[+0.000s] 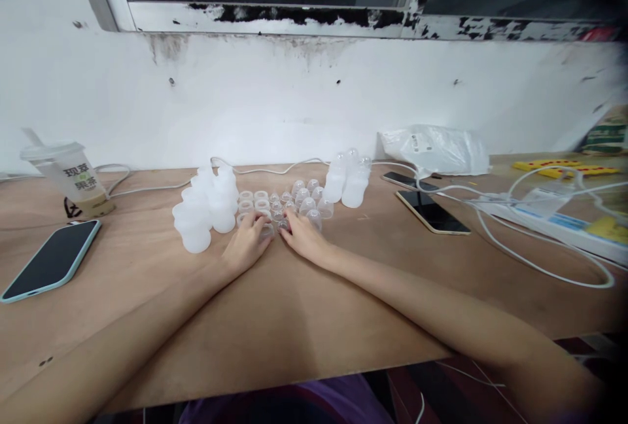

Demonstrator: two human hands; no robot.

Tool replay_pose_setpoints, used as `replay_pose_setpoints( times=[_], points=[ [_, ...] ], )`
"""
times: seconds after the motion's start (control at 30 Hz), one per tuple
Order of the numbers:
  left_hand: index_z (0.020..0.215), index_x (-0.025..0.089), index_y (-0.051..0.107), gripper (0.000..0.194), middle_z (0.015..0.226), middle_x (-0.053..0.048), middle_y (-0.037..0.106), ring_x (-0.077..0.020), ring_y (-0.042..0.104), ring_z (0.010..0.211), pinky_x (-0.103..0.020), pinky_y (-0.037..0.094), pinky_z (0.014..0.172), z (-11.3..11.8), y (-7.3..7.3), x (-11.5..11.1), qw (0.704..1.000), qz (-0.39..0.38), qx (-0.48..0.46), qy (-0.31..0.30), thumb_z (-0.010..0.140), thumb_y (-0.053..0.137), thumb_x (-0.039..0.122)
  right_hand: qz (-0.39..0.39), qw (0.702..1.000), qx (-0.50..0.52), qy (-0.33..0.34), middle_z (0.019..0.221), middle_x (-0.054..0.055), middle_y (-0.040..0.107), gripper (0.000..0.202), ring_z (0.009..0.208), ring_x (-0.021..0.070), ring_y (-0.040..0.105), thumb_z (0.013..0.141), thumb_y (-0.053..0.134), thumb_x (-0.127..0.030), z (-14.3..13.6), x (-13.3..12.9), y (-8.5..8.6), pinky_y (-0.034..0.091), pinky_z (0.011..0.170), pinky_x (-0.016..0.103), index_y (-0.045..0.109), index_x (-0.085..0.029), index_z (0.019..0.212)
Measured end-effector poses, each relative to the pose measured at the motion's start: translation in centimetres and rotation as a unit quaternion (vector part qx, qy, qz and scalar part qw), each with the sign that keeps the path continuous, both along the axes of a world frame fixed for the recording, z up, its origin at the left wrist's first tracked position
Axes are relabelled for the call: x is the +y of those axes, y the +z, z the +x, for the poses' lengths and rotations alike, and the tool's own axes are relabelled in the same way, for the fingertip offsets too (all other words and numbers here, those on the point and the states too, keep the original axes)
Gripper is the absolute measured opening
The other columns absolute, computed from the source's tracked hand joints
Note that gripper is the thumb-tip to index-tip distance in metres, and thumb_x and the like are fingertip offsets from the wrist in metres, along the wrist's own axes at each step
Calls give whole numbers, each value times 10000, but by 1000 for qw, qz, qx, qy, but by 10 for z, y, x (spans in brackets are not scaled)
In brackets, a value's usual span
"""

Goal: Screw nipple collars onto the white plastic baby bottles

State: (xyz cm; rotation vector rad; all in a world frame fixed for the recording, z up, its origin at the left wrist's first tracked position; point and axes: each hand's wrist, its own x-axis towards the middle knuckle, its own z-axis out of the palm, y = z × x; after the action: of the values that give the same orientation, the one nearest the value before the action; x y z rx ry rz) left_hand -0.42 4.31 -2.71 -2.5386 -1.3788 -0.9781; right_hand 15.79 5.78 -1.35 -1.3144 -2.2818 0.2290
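My left hand (246, 242) curls over the near end of a block of whitish plastic bottle rings (261, 195), its fingers closed around a ring at that end. Beside it my right hand (304, 235) is closed over the near clear bottle nipples (275, 205), thumb and forefinger at one nipple partly hidden by the fingers. Clear domed caps (313, 186) stand in rows just behind and right of that hand. To the left, several frosted baby bottles (196, 235) without tops are grouped. Several capped bottles (354, 190) stand upright at the right.
A drink cup (73, 175) with a straw and a phone (53, 259) are at left. Right of the capped bottles lie two phones (432, 211), a white plastic bag (436, 149) and a power strip (549, 218) with looping cables. A white wall (275, 103) backs the wooden table (289, 332).
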Motion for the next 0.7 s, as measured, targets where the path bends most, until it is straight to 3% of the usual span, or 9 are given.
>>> replay_pose_setpoints(
  times=[0.13,0.23,0.33,0.43,0.5,0.57,0.7],
  points=[
    [1006,181,462,245,1048,-75,440,-203,453,991,-359,422,847,-1,-1,2,1000,0,-1,2,763,462,216,10,1000,-5,17,844,90,543,255,734,163,517,792,408,-195,0,-7,6,403,668,279,392,-123,1036],
    [1006,174,461,250,1039,-82,442,-208,450,995,-352,425,843,-1,-1,2,1000,2,-1,-3,761,466,220,69,998,7,6,884,89,528,312,734,170,512,802,405,-275,12,-10,28,408,658,290,377,-136,1081],
    [1004,170,464,252,1043,-87,444,-215,446,1003,-352,429,834,0,0,1,1000,-1,3,4,760,470,230,192,976,38,-90,944,107,500,339,789,197,504,817,367,-291,44,-2,62,407,688,327,366,-138,1120],
    [1003,166,461,267,1045,-92,444,-221,445,999,-356,435,819,1,2,-1,1000,3,8,13,750,487,248,325,926,14,-190,1127,160,410,378,1049,282,380,791,410,-277,89,21,82,343,828,412,373,-114,1131],
    [1000,162,458,290,1043,-96,445,-229,443,998,-369,429,824,1,4,-3,999,15,18,22,736,509,269,335,912,-50,-231,1192,177,365,386,1108,330,304,772,441,-297,114,37,82,315,845,454,408,-108,1107],
    [999,162,456,307,1042,-98,450,-234,443,995,-380,422,830,2,6,-5,999,25,29,30,726,523,286,309,910,-94,-259,1154,176,409,353,1069,328,345,773,442,-301,129,48,73,335,815,447,437,-115,1073],
    [1009,165,452,314,1052,-97,450,-225,444,999,-370,414,845,2,8,-7,999,34,28,32,731,520,292,272,906,-108,-305,1032,164,477,367,924,292,466,779,426,-335,128,50,58,393,681,377,409,-122,1077]
  ],
)
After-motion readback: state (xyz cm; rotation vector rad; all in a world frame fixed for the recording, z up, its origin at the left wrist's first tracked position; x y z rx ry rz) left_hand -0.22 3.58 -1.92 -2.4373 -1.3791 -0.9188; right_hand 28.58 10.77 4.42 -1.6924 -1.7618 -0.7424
